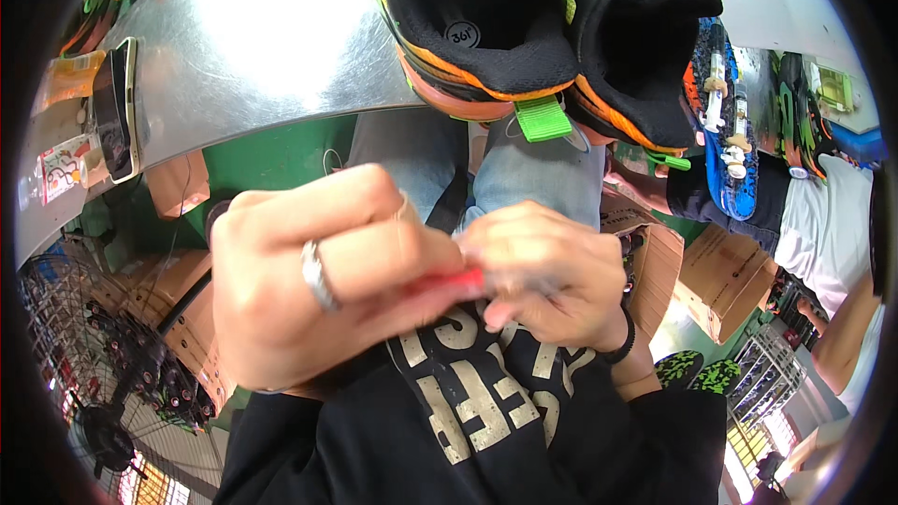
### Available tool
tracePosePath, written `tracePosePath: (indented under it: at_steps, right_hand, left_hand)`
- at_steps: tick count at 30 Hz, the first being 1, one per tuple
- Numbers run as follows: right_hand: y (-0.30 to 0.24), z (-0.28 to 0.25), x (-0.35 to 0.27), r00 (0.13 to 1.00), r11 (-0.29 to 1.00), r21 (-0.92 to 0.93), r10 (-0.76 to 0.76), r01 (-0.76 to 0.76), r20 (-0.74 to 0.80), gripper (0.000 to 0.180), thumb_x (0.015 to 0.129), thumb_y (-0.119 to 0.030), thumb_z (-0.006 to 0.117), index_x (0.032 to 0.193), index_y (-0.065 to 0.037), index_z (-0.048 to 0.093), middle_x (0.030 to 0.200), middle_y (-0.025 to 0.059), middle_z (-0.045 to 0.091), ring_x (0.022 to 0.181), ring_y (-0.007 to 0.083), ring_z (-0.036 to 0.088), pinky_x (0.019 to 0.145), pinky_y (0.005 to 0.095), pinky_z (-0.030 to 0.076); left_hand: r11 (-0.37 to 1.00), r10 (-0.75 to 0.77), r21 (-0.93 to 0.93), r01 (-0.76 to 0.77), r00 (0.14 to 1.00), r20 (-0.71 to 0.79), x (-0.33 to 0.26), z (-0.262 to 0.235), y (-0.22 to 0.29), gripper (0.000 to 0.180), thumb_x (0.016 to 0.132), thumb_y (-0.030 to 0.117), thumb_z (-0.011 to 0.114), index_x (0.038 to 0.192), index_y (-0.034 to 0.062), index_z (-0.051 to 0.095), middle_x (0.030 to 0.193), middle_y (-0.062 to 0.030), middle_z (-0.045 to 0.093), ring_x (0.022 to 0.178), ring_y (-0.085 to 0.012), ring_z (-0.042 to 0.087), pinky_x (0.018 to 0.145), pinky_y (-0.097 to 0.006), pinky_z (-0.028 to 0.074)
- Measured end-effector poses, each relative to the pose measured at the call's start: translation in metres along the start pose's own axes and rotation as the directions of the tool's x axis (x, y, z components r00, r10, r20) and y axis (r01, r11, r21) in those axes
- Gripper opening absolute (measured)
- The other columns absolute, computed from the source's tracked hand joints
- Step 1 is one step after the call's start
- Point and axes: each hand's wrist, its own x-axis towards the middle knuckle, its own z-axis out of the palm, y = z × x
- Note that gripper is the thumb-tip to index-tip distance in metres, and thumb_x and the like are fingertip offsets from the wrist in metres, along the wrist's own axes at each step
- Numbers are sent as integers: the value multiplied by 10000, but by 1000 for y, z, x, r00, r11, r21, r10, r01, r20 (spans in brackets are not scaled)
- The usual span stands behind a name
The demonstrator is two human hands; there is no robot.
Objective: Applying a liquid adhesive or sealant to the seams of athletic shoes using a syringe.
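Observation:
My left hand point(313, 281), with a silver ring on one finger, is closed around a slim red thing point(465, 281). Motion blur and the fingers hide most of it, so I cannot tell its kind. My right hand point(552, 271), a dark band at its wrist, is closed and meets the left hand at the red thing's end. A blurred greyish part lies against the right fingers; what they grip is unclear. Both hands are held over my lap, in front of the table edge. Beyond them stand a black and orange shoe point(496, 75) and a second such shoe point(608, 84), each with a green heel tab.
A shiny metal table point(253, 47) spans the far left, with a phone point(122, 108) at its edge. A fan point(103, 430) stands lower left. On the right are a blue sole point(739, 182) with pen-like tubes, cardboard boxes point(725, 281) and another person point(823, 234).

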Motion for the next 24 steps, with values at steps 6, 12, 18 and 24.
tracePosePath:
  at_steps: [6, 12, 18, 24]
  right_hand:
    - [-46, -4, 20, 940, 926, 176, -340, 334, 4, 132, 806, -114, 723, 863, 2, 696, 845, 114, 681, 686, 240, 653, 564, 301, 494]
    - [-97, 10, 30, 922, 889, 254, -348, 381, -167, 68, 786, -34, 663, 805, -41, 728, 791, 64, 679, 707, 199, 617, 514, 264, 411]
    - [-97, 11, 23, 874, 868, 172, -421, 466, -245, 55, 783, -47, 671, 804, -38, 721, 799, 69, 679, 705, 207, 618, 514, 260, 398]
    - [-95, 8, 30, 848, 824, 202, -505, 529, -158, 23, 794, -67, 661, 788, -66, 683, 768, 47, 649, 706, 220, 650, 546, 302, 390]
  left_hand:
    - [975, 224, 113, -193, 813, -537, -2, 8, 45, 238, 795, 117, 608, 576, 112, 517, 608, 36, 430, 382, -76, 254, 392, -220, 211]
    - [875, 262, -362, -323, 943, -207, 7, -50, 82, 87, 706, 36, 699, 791, 35, 677, 688, -23, 668, 557, -124, 654, 423, -167, 481]
    - [817, 374, -374, -440, 897, -237, -2, -34, 79, 73, 729, 44, 681, 796, 15, 673, 722, -45, 685, 588, -140, 667, 459, -188, 517]
    - [824, 349, -423, -377, 926, -146, 3, -59, 83, 45, 755, 21, 650, 794, 6, 667, 726, -63, 693, 587, -148, 670, 487, -191, 534]
